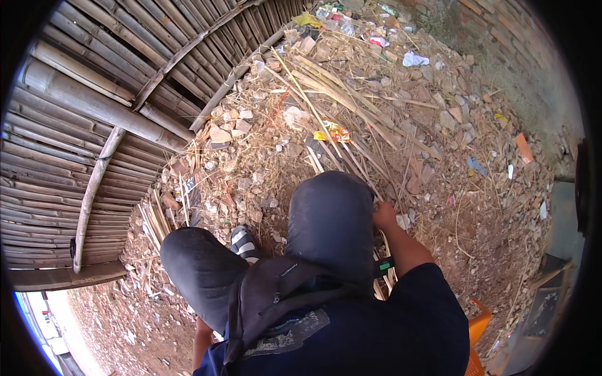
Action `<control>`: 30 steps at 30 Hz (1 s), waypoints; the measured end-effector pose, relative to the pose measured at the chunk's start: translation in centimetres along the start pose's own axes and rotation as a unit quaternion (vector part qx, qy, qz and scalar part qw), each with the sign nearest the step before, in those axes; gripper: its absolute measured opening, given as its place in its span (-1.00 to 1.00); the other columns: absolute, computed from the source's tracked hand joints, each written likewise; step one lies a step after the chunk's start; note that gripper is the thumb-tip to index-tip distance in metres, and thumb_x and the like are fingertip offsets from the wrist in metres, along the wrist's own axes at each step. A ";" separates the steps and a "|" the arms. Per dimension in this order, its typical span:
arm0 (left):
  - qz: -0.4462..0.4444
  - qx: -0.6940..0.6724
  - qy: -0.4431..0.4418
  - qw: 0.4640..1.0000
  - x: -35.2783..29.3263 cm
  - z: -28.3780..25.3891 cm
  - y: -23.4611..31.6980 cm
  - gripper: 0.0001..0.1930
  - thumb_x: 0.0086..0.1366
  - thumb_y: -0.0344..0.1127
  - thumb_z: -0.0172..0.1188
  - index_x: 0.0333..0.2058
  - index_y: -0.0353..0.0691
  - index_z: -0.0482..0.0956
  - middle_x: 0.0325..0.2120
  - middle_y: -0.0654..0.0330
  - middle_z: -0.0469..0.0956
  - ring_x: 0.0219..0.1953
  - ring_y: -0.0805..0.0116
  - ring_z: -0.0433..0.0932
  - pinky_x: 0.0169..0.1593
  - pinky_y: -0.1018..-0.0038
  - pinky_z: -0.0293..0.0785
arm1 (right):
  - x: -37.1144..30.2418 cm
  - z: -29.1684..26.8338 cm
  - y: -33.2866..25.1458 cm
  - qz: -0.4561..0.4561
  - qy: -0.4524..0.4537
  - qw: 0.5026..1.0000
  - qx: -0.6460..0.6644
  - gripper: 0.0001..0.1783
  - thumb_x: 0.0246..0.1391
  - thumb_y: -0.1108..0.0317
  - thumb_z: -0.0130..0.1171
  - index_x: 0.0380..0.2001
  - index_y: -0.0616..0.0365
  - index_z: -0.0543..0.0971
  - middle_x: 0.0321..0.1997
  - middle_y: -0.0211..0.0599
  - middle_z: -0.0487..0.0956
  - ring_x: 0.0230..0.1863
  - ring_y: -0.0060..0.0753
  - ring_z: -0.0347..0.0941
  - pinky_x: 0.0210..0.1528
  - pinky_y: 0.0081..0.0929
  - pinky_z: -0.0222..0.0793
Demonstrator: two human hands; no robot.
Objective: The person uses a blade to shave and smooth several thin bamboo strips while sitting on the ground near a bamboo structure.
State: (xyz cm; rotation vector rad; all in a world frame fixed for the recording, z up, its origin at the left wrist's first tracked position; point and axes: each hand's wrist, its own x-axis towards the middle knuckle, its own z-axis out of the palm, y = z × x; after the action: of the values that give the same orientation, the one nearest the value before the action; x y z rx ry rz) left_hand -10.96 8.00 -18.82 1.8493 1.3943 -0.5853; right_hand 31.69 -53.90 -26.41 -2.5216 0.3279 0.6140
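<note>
My right hand (384, 216) is closed beside my right knee, which hides part of its fingers. What it grips, if anything, cannot be made out. Pale split bamboo strips (384, 276) lie beneath that wrist, close to the hand. My left forearm (202, 341) shows at the lower edge, under my left thigh; the hand itself is out of sight. Ahead of my knees, a loose bundle of long bamboo strips (342, 94) lies across the ground. More short strips (155, 218) are bunched beyond my left knee.
A bamboo-pole wall (94, 113) rises on the left, a brick wall (501, 37) at the far right. Stones and litter cover the ground, including a yellow-red wrapper (333, 132). An orange plastic chair (480, 323) is at my right. A dark bag (276, 285) crosses my lap.
</note>
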 end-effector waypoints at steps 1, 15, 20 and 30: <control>0.002 0.001 -0.005 1.000 -0.2 -0.2 0.7 -0.50 0.30 0.02 0.20 0.03 -0.26 0.51 -0.10 -0.14 0.58 -0.01 -0.17 0.53 0.10 0.10 0.45 | 0.2 1.0 0.7 0.001 -0.003 1.000 0.004 -0.37 0.01 0.01 0.29 0.03 0.29 0.60 0.00 0.26 0.59 0.07 0.21 0.54 0.09 -0.06 0.43; -0.042 0.001 -0.018 0.999 -4.8 -1.6 -1.9 -0.54 0.32 0.00 0.16 0.01 -0.24 0.52 -0.15 -0.08 0.59 -0.07 -0.09 0.55 0.01 0.10 0.47 | -0.4 3.0 1.4 -0.019 0.035 0.999 -0.001 -0.57 -0.02 0.19 0.32 -0.13 0.25 0.59 -0.01 0.11 0.54 0.05 0.18 0.50 0.11 -0.04 0.42; -0.052 0.013 -0.022 0.998 -6.1 -2.1 -2.3 -0.56 0.33 -0.01 0.15 0.00 -0.23 0.52 -0.17 -0.05 0.59 -0.09 -0.06 0.56 -0.03 0.10 0.48 | 1.1 4.6 2.9 -0.058 0.091 0.994 0.025 -0.57 -0.01 0.17 0.36 -0.14 0.23 0.60 -0.04 0.09 0.56 0.02 0.17 0.50 0.10 -0.02 0.42; -0.066 0.020 -0.028 0.997 -7.2 -2.9 -1.2 -0.59 0.34 -0.02 0.13 -0.02 -0.22 0.52 -0.21 -0.01 0.60 -0.14 -0.01 0.57 -0.09 0.09 0.50 | 3.0 5.3 2.2 -0.092 0.077 0.992 0.035 -0.56 0.01 0.14 0.36 -0.13 0.24 0.61 -0.09 0.06 0.56 0.03 0.15 0.49 0.07 -0.05 0.41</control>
State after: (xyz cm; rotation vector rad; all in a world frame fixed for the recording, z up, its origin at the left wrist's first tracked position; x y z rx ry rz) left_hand -14.50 5.98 -12.05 1.7674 1.4847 -0.7318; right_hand 31.61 -53.21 -32.89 -2.5008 0.1666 0.3305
